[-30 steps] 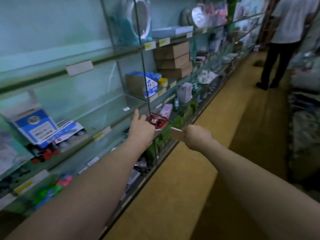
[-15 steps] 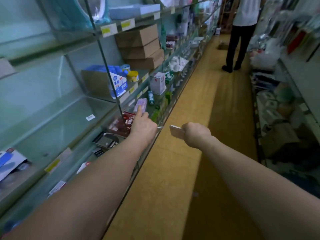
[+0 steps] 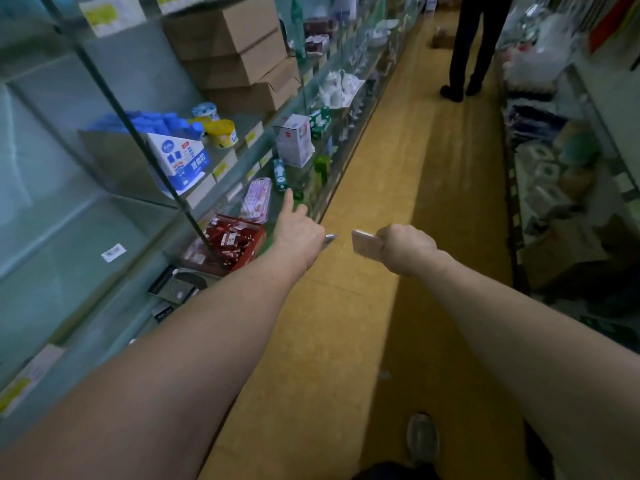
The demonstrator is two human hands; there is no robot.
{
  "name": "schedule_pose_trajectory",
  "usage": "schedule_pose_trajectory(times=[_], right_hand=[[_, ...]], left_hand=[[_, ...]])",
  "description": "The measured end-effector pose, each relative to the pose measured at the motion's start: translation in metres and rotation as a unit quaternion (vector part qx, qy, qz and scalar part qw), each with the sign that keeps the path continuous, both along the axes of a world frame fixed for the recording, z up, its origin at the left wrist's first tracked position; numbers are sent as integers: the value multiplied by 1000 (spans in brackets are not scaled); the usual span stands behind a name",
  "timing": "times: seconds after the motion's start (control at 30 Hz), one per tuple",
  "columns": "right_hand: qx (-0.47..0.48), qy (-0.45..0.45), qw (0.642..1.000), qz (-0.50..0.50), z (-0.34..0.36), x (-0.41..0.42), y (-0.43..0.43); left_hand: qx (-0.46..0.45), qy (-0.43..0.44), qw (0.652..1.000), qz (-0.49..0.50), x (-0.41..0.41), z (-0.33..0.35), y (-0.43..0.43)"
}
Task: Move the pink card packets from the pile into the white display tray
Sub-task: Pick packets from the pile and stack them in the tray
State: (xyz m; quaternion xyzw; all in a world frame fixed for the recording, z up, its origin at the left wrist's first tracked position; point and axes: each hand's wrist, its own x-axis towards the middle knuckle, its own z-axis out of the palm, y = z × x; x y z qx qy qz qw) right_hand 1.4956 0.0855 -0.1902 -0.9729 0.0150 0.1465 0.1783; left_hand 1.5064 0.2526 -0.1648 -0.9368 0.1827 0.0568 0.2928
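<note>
Reaching along a shop aisle, I hold my left hand [image 3: 298,233] out at the edge of the glass shelving [image 3: 69,237]. The forefinger is straight and aimed at the pink card packets [image 3: 257,199] lying flat on a shelf just ahead of its tip. The other fingers are curled under, and a pale sliver pokes out beneath them — whether I am gripping it I cannot tell.

My right hand [image 3: 406,249] is fisted over the yellow floor [image 3: 381,150], fingers wrapped round one pink packet [image 3: 363,241] whose end juts toward the left hand. The two hands are near but apart.

A box of red packets [image 3: 235,239] sits on the shelf just beside my left wrist. One tier up stand a blue-and-white carton [image 3: 183,161] and, higher still, stacked cardboard boxes [image 3: 239,57]. Farther down the aisle stands a person in dark trousers [image 3: 474,46].
</note>
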Motion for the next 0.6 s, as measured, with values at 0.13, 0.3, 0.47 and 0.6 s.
schedule_pose_trajectory(times=[0.13, 0.3, 0.47, 0.6], right_hand=[[-18, -2, 999, 33, -2, 41, -33], [-13, 5, 998, 67, 4, 90, -90], [-30, -12, 996, 88, 14, 135, -135], [-22, -9, 994, 102, 13, 163, -159]], left_hand=[[-5, 6, 999, 33, 35, 0, -31], [-23, 8, 997, 76, 78, 3, -84], [-35, -1, 994, 103, 117, 3, -131], [-31, 0, 993, 116, 141, -1, -154]])
